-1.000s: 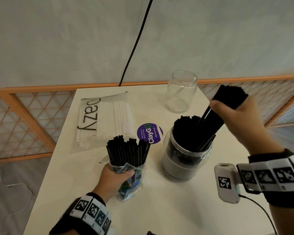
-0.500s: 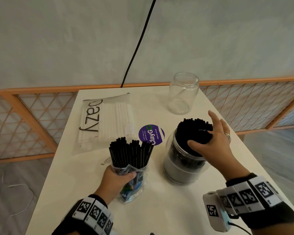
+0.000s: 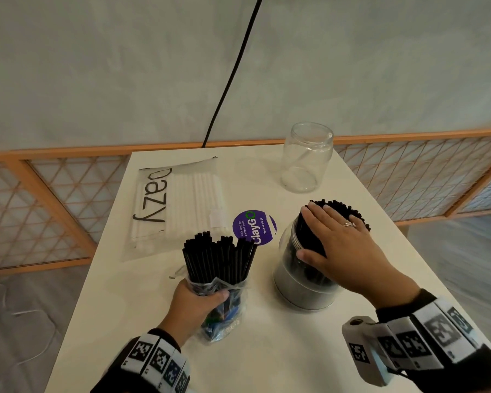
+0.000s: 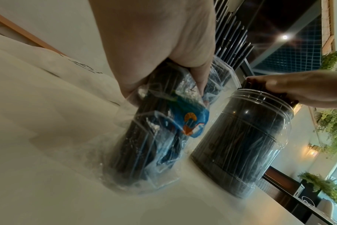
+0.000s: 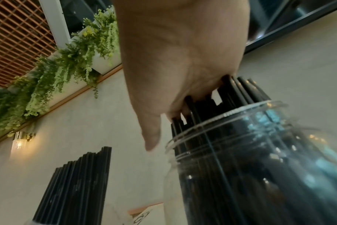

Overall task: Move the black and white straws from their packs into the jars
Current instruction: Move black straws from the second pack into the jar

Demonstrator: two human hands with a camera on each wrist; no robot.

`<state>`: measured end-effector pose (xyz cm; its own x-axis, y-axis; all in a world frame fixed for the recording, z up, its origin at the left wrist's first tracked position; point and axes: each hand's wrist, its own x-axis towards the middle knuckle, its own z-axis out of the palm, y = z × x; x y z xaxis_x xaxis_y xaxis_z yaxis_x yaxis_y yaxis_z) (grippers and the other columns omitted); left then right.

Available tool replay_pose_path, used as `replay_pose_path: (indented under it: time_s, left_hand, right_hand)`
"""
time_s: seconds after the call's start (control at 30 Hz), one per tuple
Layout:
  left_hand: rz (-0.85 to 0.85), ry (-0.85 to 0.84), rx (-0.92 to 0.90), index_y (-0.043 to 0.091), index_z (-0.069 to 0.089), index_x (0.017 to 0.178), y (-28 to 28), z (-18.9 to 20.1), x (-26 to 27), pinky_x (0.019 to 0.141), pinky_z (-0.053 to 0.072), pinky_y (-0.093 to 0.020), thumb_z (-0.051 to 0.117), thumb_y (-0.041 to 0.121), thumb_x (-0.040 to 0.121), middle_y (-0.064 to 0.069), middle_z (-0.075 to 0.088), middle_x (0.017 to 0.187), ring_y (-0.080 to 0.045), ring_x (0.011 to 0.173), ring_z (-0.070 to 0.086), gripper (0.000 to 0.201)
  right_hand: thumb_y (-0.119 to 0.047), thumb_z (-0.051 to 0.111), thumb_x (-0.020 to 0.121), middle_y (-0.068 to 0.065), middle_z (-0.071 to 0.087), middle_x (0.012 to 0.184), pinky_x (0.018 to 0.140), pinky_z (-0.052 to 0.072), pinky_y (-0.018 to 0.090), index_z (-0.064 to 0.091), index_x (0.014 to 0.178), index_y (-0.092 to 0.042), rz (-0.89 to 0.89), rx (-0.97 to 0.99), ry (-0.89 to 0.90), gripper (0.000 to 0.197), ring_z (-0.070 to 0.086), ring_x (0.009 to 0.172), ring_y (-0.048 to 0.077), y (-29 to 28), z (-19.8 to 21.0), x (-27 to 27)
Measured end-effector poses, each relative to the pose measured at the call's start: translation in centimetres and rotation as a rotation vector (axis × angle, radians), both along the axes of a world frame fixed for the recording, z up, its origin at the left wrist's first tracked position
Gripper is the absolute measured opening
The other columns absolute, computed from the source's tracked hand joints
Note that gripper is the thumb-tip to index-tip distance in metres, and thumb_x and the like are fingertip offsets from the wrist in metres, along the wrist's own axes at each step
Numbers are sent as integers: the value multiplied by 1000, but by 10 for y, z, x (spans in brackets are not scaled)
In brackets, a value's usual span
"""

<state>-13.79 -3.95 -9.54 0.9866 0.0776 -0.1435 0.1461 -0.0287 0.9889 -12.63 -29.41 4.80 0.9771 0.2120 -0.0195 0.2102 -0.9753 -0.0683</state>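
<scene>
Black plastic straws (image 3: pixel 219 258) stand upright in their clear pack (image 4: pixel 154 137), gripped by the left hand (image 3: pixel 194 306); the right hand (image 3: pixel 342 251), fingers straight, presses flat on straws in the clear jar (image 3: pixel 298 279) just beside; white straws' pack (image 3: pixel 179 202) lies beyond.

White table (image 3: pixel 309 350); white-straw pack (image 3: pixel 179 205), purple sticker (image 3: pixel 253 231), two jars (image 3: pixel 306 157)

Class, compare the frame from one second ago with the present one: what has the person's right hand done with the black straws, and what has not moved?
The right hand let go of its bundle, now in the near jar, and came down flat on the straw tops. Unchanged: the left hand grips the black straw pack; the empty jar and white straw pack lie as before.
</scene>
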Motion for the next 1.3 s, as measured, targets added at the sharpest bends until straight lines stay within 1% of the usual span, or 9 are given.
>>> replay_pose_path:
  time_s: [0.2,0.3,0.37,0.53,0.67,0.77,0.9,1.03,1.3]
  left_hand:
    - [-18,6,-12,23,63,86,2,0,-2,72,50,-22,75,-10,67,20,72,71,5,72,67,40]
    - [-3,10,-15,23,64,86,3,-1,-2,72,51,-23,80,-6,63,17,72,71,2,72,68,40]
    - [10,18,-21,23,63,85,3,-1,-1,72,51,-22,78,-9,65,16,72,70,2,72,67,41]
    - [6,26,-16,20,66,87,5,-1,-3,76,53,-30,82,-2,58,11,74,76,-8,81,69,40]
    - [-12,30,-5,21,65,89,5,0,-4,76,56,-29,78,-9,64,8,75,77,-8,80,70,41]
    - [-11,37,-6,21,65,90,4,1,-5,80,55,-34,82,0,55,5,74,79,-16,86,70,44]
    - [-32,36,-17,22,64,90,3,5,-6,81,55,-35,79,8,51,0,74,86,-16,87,69,45]
    - [-34,23,-7,20,65,89,4,6,-5,81,56,-37,77,12,49,-3,73,88,-17,85,70,43]
    - [-92,-26,-87,15,68,93,1,12,-4,78,57,-33,83,22,39,-4,75,88,-20,87,71,56]
  right_hand:
    - [-54,38,92,-7,1,158,116,3,44,7,148,-27,7,-38,-26,70,4,145,14,6,4,2]
    - [-37,48,87,7,43,144,108,27,47,48,133,-15,75,157,-337,51,48,126,24,18,-3,-2]
    - [-32,47,81,10,61,122,100,39,33,60,118,-9,166,367,-447,46,58,107,22,32,-8,-7]
    - [-28,63,80,-4,53,120,77,47,10,49,132,-18,153,777,-19,55,54,89,2,72,-34,-17]
    - [-24,74,74,-2,57,110,77,52,28,55,108,-31,46,843,258,39,55,84,10,87,-55,-4]
    - [-28,79,64,-1,65,103,84,54,34,58,106,-21,1,923,373,47,61,89,9,97,-66,1]
    - [-24,79,67,-1,68,100,86,54,35,59,108,-16,-50,988,400,46,64,95,13,104,-74,7]
    - [-15,74,76,-13,64,88,70,46,10,58,92,-28,11,1066,386,26,61,83,-4,100,-67,7]
    - [-16,76,75,-16,64,88,75,46,9,61,94,-28,71,1075,329,27,60,83,-8,93,-59,10]
